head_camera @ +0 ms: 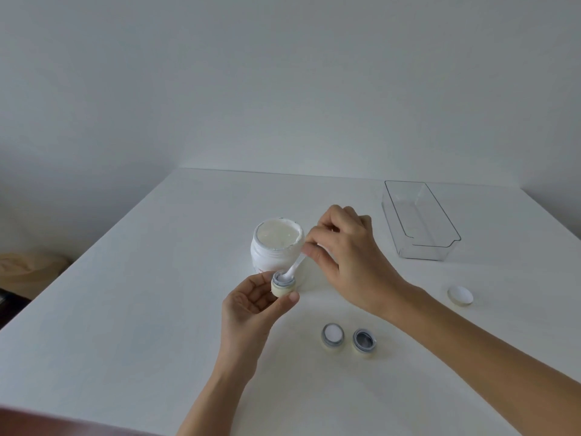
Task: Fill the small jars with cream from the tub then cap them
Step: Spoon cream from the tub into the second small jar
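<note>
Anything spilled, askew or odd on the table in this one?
Little stands out. The tub has cream smeared around its rim, untidy but not spilled. The left hand holds a jar tilted while the right hand works a spatula into it. One cap lies apart from the two jars on the table.

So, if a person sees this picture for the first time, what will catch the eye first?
Probably the two hands at the middle of the table: the left hand holds a small jar while the right hand dips a white spatula into it. Just behind stands the open tub of cream, and a clear tray sits at the far right.
</note>
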### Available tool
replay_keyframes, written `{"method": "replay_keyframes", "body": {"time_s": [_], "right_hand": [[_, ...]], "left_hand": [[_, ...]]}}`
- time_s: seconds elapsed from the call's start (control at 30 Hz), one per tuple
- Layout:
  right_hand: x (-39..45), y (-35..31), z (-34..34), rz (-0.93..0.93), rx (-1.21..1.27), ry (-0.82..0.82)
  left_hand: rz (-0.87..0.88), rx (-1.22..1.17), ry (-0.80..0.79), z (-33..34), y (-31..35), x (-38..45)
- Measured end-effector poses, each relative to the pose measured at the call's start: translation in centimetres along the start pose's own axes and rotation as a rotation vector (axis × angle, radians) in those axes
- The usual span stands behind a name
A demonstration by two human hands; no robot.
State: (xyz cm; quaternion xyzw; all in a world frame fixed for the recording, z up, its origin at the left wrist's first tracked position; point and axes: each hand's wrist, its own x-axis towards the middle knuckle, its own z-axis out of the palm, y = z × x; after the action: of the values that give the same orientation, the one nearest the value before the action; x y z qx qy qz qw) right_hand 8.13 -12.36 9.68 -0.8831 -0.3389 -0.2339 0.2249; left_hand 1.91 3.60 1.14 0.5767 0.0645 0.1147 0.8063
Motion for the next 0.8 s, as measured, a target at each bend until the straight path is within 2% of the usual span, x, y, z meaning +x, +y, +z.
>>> {"method": "replay_keyframes", "body": {"time_s": [0.1, 0.17, 0.27, 0.43, 0.53, 0.7, 0.8], "right_hand": [[-1.0, 0.5, -0.1, -0.266, -0.153, 0.101], [-1.8, 1.1, -0.1, -0.372, -0.226, 0.142], [-2.7, 1.8, -0.4, -0.453, -0.273, 0.193], [-3.4, 2.6, -0.8, -0.476, -0.298, 0.262], [-3.3, 2.9, -1.0, -0.434, -0.244, 0.311], [-0.8, 2.6, -1.2, -0.155, -0.061, 0.427], [1.8, 2.2, -0.4, -0.002, -0.036, 0.298]], "left_hand": [[-0.004, -0.01, 0.0, 0.1, 0.2, -0.1], [-0.011, -0.021, 0.003, 0.1, 0.3, -0.1], [-0.016, -0.027, -0.006, 0.1, 0.4, -0.2], [-0.018, -0.025, -0.015, 0.1, 0.5, -0.2], [-0.009, -0.023, -0.01, 0.1, 0.5, -0.2], [0.008, -0.011, -0.009, -0.1, 0.3, -0.1], [0.014, 0.005, -0.027, 0.0, 0.3, -0.2]]}}
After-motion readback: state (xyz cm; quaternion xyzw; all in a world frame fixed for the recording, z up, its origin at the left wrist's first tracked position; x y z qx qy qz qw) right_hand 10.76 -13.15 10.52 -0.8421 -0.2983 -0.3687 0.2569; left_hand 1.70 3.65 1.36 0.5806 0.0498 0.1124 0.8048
